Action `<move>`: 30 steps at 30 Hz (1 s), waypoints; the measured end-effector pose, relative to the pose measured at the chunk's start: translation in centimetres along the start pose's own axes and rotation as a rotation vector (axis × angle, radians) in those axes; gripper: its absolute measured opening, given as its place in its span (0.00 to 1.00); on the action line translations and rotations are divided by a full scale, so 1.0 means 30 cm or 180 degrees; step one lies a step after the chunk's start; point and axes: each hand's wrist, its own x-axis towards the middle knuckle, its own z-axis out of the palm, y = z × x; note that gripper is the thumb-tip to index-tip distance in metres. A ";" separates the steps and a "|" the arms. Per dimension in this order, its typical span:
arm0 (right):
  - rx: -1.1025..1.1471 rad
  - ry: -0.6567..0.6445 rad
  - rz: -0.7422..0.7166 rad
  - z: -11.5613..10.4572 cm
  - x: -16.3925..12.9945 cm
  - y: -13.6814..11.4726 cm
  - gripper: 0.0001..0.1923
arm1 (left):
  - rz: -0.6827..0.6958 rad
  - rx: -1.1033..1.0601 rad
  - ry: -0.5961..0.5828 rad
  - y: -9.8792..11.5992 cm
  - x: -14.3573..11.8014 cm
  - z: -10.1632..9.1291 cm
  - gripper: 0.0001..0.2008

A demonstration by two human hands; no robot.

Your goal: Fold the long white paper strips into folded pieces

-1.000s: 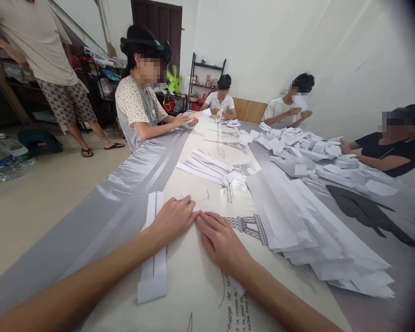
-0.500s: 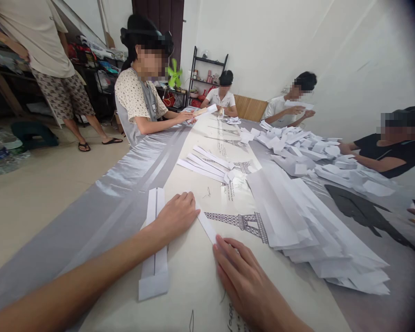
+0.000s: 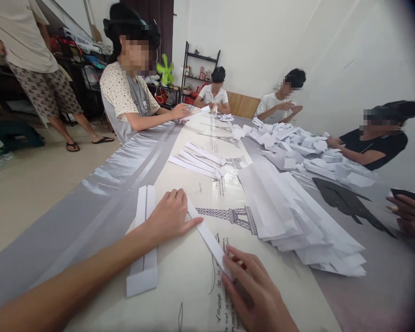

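Paper strip [image 3: 209,243], one, extends over the bench [image 3: 100,193], far end held under the curled left hand [image 3: 170,213], near end pinched by the right hand [image 3: 254,290], one folded paper [image 3: 142,282] lying left.

Matt white paper strip [image 3: 210,240]; smooth, matt paper stack [image 3: 307,230]; glossy, wrinkled grey tablecloth [image 3: 107,171]; smooth, faintly shiny cream runner [image 3: 176,281].

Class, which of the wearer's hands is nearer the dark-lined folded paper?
Left. Left hand: beside the folded paper, forearm crossing over it; right hand: farther right, holding a narrow strip.
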 end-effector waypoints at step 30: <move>-0.0124 -0.0434 -0.0301 -0.044 0.016 -0.017 0.11 | -0.0349 -0.0169 -0.0213 0.055 -0.002 -0.009 0.48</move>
